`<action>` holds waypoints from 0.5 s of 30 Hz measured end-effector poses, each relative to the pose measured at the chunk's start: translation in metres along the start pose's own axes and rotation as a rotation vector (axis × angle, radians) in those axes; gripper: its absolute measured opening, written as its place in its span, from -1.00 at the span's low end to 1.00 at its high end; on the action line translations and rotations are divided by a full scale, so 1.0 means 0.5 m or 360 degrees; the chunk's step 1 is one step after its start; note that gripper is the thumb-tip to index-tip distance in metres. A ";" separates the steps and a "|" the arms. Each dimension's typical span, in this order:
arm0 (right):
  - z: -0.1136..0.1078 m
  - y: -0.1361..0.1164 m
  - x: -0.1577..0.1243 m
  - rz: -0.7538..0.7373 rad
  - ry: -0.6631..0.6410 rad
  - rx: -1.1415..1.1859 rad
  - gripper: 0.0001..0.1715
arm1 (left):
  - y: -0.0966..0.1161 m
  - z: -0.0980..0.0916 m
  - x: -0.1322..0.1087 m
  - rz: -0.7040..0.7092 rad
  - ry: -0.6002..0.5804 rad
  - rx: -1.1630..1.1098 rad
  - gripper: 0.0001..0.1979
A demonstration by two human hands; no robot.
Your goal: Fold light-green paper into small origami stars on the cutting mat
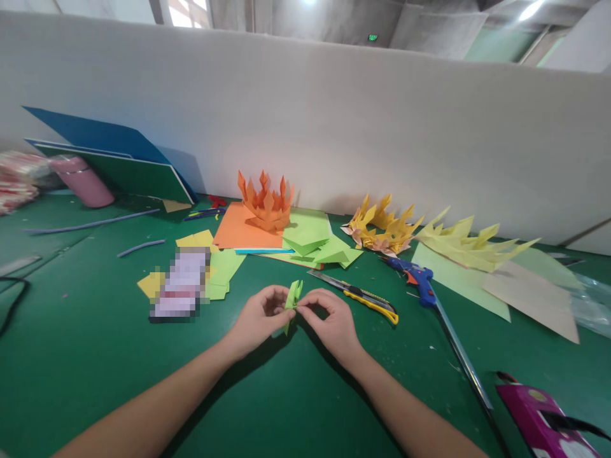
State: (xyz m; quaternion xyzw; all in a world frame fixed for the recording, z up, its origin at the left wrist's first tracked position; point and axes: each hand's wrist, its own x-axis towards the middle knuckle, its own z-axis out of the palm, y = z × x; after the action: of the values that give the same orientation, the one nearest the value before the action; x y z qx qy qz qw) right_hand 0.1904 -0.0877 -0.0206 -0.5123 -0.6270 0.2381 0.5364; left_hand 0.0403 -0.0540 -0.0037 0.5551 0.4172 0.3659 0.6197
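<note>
Between my two hands is a small folded piece of light green paper (293,297), held up above the green table. My left hand (260,316) pinches its left side with thumb and fingers. From the right, my right hand (331,318) presses thumb and forefinger together at the paper's edge. Just beyond my right hand lies a box cutter (370,300) with a yellow handle and its blade out. Behind my hands, loose light green sheets (329,249) overlap an orange sheet (231,229). An orange folded-paper crown (268,207) stands on them.
A yellow paper crown (382,229) and a pale yellow-green one (477,242) stand back right. Nearby lie a blue glue gun (420,277) with a long stick and a magenta device (544,416). At left are a blurred phone (181,283), a pink bottle (82,182) and leaning boards (119,168).
</note>
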 end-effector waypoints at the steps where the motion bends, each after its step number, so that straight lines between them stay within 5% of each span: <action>1: -0.001 0.000 0.000 -0.0050 0.0006 -0.0037 -0.88 | 0.000 0.000 0.000 -0.0007 0.0008 -0.0014 -0.67; 15: -0.012 0.007 -0.005 -0.0405 0.0071 -0.0718 -0.90 | 0.002 -0.005 0.003 0.0009 -0.0076 0.0074 -0.73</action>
State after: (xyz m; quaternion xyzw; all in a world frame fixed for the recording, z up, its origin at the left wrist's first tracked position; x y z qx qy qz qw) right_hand 0.1969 -0.0899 -0.0230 -0.5412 -0.7116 0.0113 0.4479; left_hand 0.0387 -0.0515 -0.0029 0.5791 0.4089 0.3446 0.6154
